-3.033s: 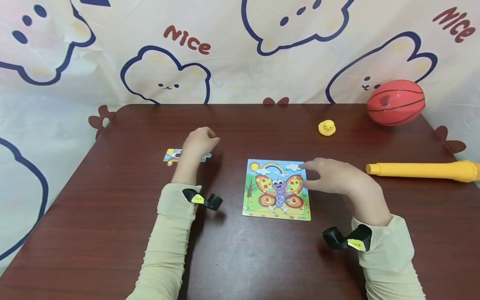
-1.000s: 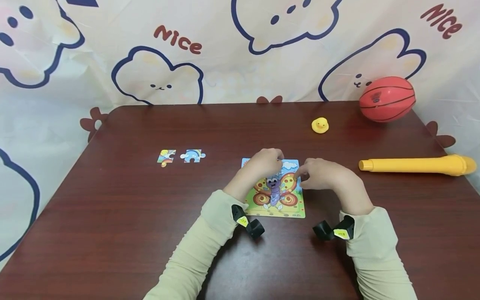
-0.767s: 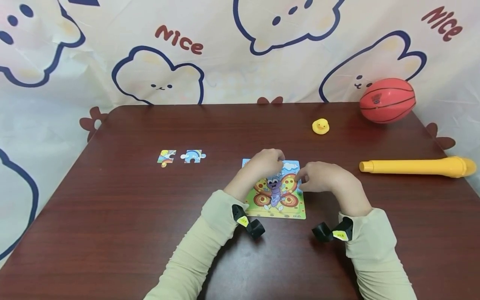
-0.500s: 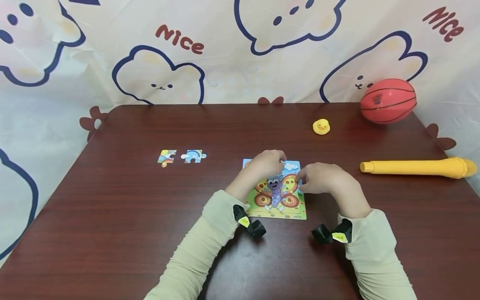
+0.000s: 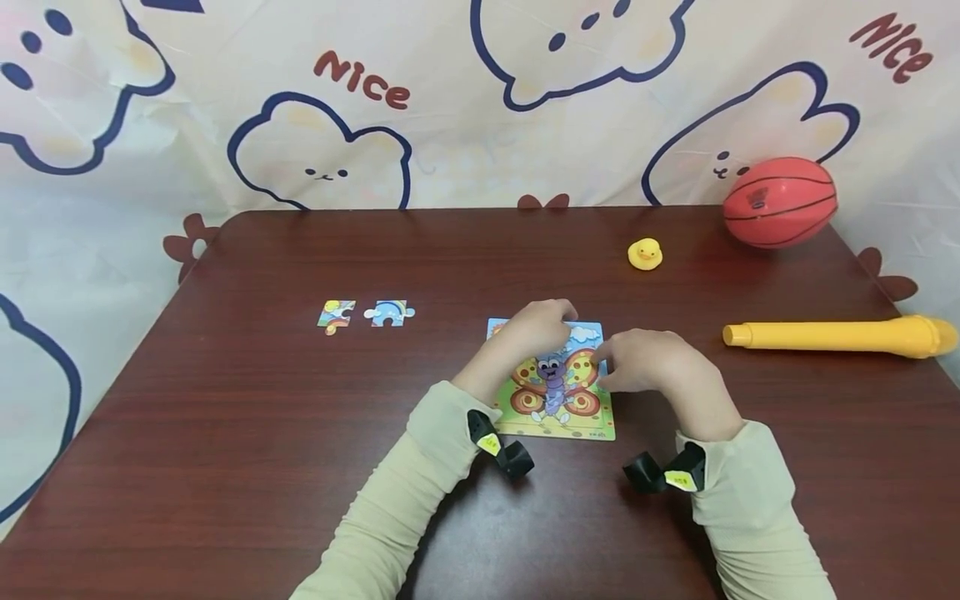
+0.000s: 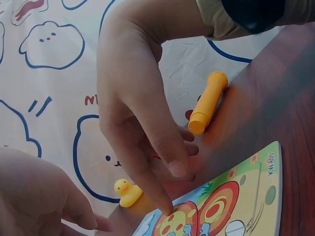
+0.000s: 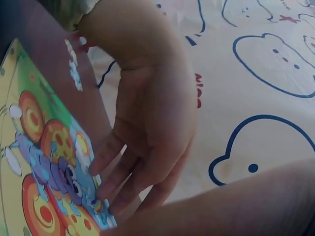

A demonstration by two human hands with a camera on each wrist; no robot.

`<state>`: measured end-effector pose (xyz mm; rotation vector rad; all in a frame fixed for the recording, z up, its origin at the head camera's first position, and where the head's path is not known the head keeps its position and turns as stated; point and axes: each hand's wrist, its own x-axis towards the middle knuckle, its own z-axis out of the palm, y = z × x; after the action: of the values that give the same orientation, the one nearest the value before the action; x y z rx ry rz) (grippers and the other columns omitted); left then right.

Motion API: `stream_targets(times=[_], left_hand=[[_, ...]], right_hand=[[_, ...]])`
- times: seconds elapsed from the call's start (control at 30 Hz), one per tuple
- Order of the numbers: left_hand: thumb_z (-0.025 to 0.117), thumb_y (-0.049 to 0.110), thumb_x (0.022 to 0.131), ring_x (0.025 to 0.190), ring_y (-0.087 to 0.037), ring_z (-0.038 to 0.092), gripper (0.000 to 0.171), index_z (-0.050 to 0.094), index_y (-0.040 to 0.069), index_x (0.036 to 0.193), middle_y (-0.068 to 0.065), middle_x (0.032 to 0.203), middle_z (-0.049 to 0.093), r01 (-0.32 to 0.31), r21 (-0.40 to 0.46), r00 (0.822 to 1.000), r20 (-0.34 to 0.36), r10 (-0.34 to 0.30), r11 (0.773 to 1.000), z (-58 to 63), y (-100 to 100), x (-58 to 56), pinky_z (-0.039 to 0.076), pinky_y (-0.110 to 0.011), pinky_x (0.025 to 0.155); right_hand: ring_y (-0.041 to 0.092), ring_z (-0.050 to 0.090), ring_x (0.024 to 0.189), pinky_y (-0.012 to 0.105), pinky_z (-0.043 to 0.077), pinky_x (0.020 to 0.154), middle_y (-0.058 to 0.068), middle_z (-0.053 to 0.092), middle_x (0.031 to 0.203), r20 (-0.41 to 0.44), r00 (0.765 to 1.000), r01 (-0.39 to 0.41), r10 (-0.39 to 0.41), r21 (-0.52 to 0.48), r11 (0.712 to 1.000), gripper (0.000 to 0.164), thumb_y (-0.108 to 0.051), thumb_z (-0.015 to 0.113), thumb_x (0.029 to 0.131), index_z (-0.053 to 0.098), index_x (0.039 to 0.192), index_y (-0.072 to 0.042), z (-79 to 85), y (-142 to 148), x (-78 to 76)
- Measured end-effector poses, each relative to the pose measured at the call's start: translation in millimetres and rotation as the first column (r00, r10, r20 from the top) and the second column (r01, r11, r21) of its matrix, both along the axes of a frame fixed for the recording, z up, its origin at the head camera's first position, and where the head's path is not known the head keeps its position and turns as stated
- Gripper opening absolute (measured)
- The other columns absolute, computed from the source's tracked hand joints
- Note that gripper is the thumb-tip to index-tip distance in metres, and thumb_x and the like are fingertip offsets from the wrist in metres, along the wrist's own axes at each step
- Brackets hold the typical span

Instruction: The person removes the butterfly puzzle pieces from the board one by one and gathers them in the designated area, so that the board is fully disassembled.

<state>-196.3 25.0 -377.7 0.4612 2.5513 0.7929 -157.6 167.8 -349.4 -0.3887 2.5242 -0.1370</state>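
Observation:
A square butterfly jigsaw puzzle (image 5: 555, 404) lies flat in the middle of the table. Over its upper part is my left hand (image 5: 536, 327); in the right wrist view this left hand (image 7: 157, 108) has its fingers extended, fingertips at the picture's top edge by the rainbow. My right hand (image 5: 651, 360) is at the puzzle's right side. From the left wrist, the right hand (image 6: 142, 93) shows a straight index finger touching the butterfly's yellow wing, the other fingers loosely bent. Two loose jigsaw pieces, one with a sun (image 5: 335, 315) and one pale blue (image 5: 389, 313), lie apart to the left.
A yellow rubber duck (image 5: 645, 254) and a red toy basketball (image 5: 780, 202) stand toward the back right. At the right lies a yellow microphone-shaped tube (image 5: 836, 336). A printed cloth (image 5: 465, 158) hangs behind the dark wooden table (image 5: 225, 433).
Since three seconds ago my left hand has moved right, from over the loose pieces to the puzzle, uncovering the pieces. My right fingers have drawn in at the puzzle's right side. Little differs lately.

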Motion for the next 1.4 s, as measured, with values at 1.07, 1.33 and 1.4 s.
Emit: stream_targets(times=[1.07, 1.33, 1.4], left_hand=[[0.055, 0.007, 0.086, 0.089, -0.017, 0.049, 0.025, 0.059, 0.007, 0.11, -0.008, 0.111, 0.049, -0.068, 0.038, 0.991, -0.113, 0.072, 0.997, -10.1, 10.7, 3.4, 0.043, -0.025, 0.071], [0.056, 0.001, 0.082, 0.084, -0.016, 0.048, 0.03, 0.057, 0.01, 0.111, -0.007, 0.107, 0.046, -0.091, 0.058, 0.986, -0.136, 0.098, 0.994, -16.8, 17.8, 6.5, 0.042, -0.023, 0.063], [0.055, 0.002, 0.083, 0.089, -0.016, 0.049, 0.031, 0.057, 0.01, 0.112, -0.006, 0.109, 0.049, -0.085, 0.05, 0.986, -0.142, 0.091, 0.995, -17.5, 18.9, 6.3, 0.042, -0.023, 0.066]], right_hand=[[0.022, 0.05, 0.081, 0.04, 0.041, 0.068, 0.008, 0.06, 0.097, 0.021, 1.0, 0.017, -0.017, 0.007, 1.0, 0.048, -0.033, 0.064, 0.078, 0.058, 0.118, -0.007, 1.8, -3.2, 2.5], [0.02, 0.053, 0.065, 0.032, 0.043, 0.054, 0.01, 0.059, 0.098, 0.057, 0.998, 0.041, -0.039, -0.028, 0.999, 0.045, -0.029, 0.063, 0.079, 0.058, 0.117, -0.005, 4.7, -3.1, 4.9], [0.019, 0.052, 0.066, 0.033, 0.042, 0.055, 0.01, 0.059, 0.098, 0.049, 0.998, 0.029, -0.028, -0.026, 0.999, 0.043, -0.029, 0.063, 0.079, 0.06, 0.114, -0.005, 6.0, -3.2, 5.3]])
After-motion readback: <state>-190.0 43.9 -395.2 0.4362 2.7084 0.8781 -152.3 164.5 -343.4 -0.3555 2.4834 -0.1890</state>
